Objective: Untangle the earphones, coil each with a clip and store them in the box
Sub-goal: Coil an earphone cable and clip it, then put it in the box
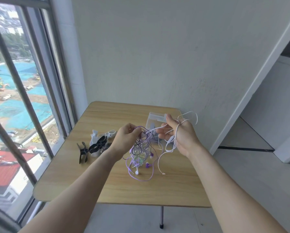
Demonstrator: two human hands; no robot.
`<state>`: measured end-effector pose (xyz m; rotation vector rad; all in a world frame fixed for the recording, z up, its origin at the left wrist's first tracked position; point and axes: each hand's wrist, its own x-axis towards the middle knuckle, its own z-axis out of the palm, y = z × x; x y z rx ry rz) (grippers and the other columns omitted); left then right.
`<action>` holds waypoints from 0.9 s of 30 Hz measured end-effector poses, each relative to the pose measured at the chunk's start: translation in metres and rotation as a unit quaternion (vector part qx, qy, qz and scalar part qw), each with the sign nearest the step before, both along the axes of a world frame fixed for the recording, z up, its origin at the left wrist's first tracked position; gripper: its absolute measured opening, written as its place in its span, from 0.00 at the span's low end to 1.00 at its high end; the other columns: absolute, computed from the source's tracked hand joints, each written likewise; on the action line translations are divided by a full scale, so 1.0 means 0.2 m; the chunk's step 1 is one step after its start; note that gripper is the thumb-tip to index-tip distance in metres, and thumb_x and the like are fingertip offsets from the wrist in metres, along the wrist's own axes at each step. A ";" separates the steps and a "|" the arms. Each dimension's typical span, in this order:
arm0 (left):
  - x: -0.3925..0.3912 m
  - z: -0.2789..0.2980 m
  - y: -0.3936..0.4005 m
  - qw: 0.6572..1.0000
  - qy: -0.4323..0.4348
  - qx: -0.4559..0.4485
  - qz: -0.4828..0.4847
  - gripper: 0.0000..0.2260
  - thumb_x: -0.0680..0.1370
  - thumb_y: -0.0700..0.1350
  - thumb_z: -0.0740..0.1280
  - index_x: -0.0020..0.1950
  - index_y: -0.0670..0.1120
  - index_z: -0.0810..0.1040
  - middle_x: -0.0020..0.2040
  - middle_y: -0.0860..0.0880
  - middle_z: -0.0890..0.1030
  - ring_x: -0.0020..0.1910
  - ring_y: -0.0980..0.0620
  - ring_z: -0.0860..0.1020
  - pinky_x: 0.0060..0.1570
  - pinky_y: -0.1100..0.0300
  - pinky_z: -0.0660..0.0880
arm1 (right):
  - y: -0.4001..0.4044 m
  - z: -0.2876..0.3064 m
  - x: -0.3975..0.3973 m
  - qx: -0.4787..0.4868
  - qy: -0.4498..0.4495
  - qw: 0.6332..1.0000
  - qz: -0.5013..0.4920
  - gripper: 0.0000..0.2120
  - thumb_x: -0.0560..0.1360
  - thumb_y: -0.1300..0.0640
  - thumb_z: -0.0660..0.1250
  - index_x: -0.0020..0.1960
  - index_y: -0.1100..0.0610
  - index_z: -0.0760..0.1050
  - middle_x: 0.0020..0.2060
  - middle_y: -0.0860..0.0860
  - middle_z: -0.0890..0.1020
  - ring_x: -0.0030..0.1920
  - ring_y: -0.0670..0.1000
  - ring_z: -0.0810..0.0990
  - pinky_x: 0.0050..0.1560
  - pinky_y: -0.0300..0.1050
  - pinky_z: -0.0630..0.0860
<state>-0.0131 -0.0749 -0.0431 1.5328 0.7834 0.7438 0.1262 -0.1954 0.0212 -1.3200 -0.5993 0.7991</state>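
Note:
A tangle of earphones, purple, white and black cords, hangs above the wooden table. My left hand pinches the top of the tangle. My right hand holds a white cord pulled out of it, with loops wound round the fingers. Earbuds and a long purple loop dangle down to the tabletop. A clear plastic box stands behind my hands, partly hidden. Black and white clips lie in a heap at the table's left.
The small table stands in a corner, with a barred window on the left and a white wall behind. A doorway and bare floor lie to the right. One table leg shows below the front edge.

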 end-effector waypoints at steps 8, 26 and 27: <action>-0.01 -0.06 -0.03 0.993 0.028 0.117 -0.021 0.05 0.82 0.39 0.64 0.57 0.45 0.75 0.40 0.40 0.83 0.32 0.52 0.73 0.32 0.63 0.70 | 0.03 -0.06 0.04 0.067 0.006 0.997 -0.029 0.07 0.82 0.63 0.64 0.49 0.68 0.73 0.41 0.64 0.83 0.38 0.60 0.86 0.40 0.47 0.84; 0.05 -0.22 -0.20 0.958 0.107 0.221 -0.146 0.08 0.78 0.51 0.70 0.41 0.50 0.80 0.41 0.53 0.79 0.34 0.58 0.72 0.40 0.65 0.70 | 0.07 -0.41 0.06 0.074 0.173 0.981 -0.050 0.03 0.80 0.68 0.64 0.49 0.62 0.72 0.49 0.67 0.82 0.44 0.58 0.87 0.44 0.46 0.83; 0.04 -0.23 -0.21 0.956 0.113 0.226 -0.150 0.09 0.79 0.52 0.69 0.41 0.50 0.82 0.41 0.53 0.78 0.34 0.58 0.73 0.41 0.66 0.69 | 0.06 -0.43 0.06 0.069 0.183 0.979 -0.055 0.02 0.80 0.68 0.63 0.53 0.63 0.73 0.48 0.66 0.82 0.41 0.56 0.86 0.41 0.45 0.83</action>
